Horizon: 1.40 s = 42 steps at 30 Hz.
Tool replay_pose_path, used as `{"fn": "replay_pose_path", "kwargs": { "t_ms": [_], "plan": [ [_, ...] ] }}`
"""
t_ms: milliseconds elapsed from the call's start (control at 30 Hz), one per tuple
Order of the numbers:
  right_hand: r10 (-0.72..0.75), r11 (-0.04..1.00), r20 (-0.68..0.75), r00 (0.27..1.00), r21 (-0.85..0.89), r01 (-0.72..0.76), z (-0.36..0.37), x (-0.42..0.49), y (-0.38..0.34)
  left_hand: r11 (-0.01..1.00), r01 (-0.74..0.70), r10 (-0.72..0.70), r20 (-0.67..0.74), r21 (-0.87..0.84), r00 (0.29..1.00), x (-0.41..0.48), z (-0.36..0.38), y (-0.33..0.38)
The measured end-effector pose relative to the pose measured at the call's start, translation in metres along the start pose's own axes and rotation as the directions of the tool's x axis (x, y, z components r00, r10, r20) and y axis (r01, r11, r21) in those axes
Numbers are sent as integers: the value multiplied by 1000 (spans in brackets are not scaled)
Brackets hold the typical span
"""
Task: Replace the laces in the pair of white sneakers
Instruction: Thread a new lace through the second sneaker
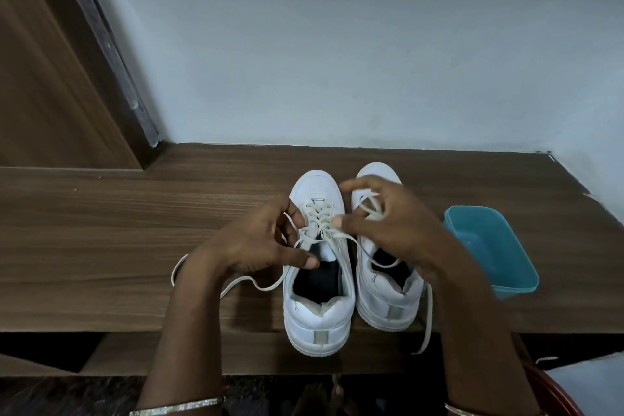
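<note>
Two white sneakers stand side by side on the wooden shelf (135, 246), toes pointing to the wall. The left sneaker (319, 311) is laced with an off-white lace (319, 214) whose loose end trails left across the wood. My left hand (260, 243) has its fingers curled around that lace near the top eyelets. My right hand (388, 223) hovers over the right sneaker (388, 307), thumb touching the left shoe's lace at the top crossing, fingers spread. The right shoe's lace (426, 324) hangs over the front edge.
A light blue plastic tub (513, 277) sits right of the shoes near the shelf's front edge. A pale wall backs the shelf, with a wooden door frame (50, 78) at the left. A red chair edge (560, 395) shows at the bottom right.
</note>
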State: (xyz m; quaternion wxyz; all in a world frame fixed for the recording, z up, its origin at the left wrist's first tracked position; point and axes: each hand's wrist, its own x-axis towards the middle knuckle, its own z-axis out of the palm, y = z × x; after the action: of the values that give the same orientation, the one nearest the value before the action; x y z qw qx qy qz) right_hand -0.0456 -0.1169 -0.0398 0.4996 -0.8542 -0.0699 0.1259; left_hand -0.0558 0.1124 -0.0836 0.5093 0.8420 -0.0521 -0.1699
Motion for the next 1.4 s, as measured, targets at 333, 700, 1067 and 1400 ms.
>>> {"fn": "replay_pose_path", "kwargs": {
  "t_ms": [333, 700, 1067, 1400],
  "plan": [
    [-40, 974, 112, 993, -218, 63, -5, 0, 6, 993, 26, -15, 97, -114, 995, -5, -5, -2],
    [53, 998, -9, 999, 38, -52, -24, -5, 8, 989, -53, 51, -19, -140, 999, -7, -4, -1],
    [-54, 963, 152, 987, -253, 92, -4, 1, 5, 991, 6, -3, 19, -131, 1000, -5, -3, 7],
    [37, 953, -19, 999, -299, -41, 0, 1, 4, 999, -27, 26, -8, -30, 1000, -8, -8, 0]
  ]
}}
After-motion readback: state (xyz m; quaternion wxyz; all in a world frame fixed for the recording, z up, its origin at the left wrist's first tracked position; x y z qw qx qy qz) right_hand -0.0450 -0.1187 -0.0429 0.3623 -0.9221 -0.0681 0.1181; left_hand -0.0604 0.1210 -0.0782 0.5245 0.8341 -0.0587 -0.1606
